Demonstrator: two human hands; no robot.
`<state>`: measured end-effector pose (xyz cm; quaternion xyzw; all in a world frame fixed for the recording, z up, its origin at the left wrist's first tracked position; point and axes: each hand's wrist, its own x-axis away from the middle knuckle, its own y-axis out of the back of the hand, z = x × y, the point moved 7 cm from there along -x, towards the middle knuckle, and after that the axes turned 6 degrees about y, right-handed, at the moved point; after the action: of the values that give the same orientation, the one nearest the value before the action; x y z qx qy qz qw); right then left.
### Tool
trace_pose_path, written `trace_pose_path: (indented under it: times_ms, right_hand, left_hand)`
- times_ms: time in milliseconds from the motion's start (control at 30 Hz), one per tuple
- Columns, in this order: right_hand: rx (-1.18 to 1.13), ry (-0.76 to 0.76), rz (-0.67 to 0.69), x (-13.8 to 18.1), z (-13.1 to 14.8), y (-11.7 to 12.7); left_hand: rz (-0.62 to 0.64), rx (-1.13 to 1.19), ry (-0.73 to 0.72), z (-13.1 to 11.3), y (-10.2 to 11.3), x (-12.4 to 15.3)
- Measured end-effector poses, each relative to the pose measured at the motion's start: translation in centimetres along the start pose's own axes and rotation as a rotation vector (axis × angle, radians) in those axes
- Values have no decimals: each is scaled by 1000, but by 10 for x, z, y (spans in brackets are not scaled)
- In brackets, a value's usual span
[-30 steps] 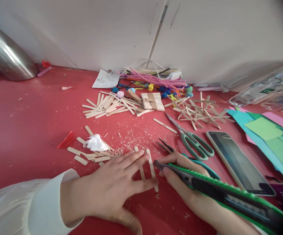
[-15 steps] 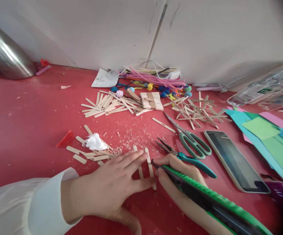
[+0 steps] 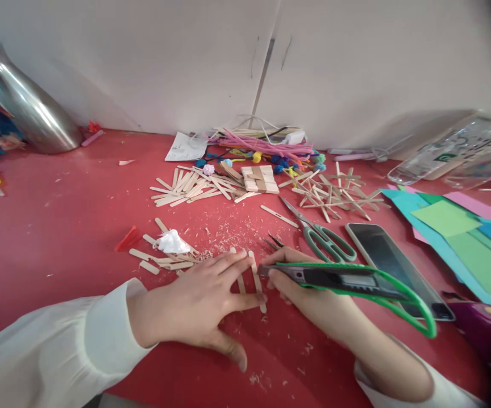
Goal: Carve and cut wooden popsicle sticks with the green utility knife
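Observation:
My left hand [image 3: 205,297] lies flat with fingers spread, its fingertips pressing on a wooden craft stick [image 3: 255,277] on the red table. A second craft stick [image 3: 240,282] lies to the left of it, partly under the fingers. In my right hand [image 3: 300,289] is a green and black utility knife [image 3: 347,279], its tip against the right edge of the held stick. Pliers [image 3: 275,242] lie mostly hidden behind my right hand. Beyond that hand are grey-green scissors [image 3: 328,241].
Cut sticks and a white crumpled lump [image 3: 172,242] lie left of my hand. Stick piles [image 3: 194,184], a bundle and pink pipe cleaners [image 3: 266,144] sit farther back. A phone [image 3: 381,255], coloured paper [image 3: 449,218] and a clear plastic package [image 3: 449,153] are right; a metal jug [image 3: 33,102] stands left.
The knife's rear end has swung up, so it now lies more level across my right hand. My left hand keeps holding the stick. The whole view has shifted slightly.

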<state>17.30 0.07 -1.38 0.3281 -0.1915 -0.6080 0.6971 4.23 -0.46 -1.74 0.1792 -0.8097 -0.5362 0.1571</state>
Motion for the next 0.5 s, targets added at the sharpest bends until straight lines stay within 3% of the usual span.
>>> trace_pose_path:
  times_ms: [200, 500]
  right_hand:
    - [-94, -32, 140, 0, 0, -1]
    - [-172, -54, 129, -1, -2, 9]
  left_hand:
    - [14, -49, 8, 1, -2, 1]
    - [16, -64, 5, 1, -4, 1]
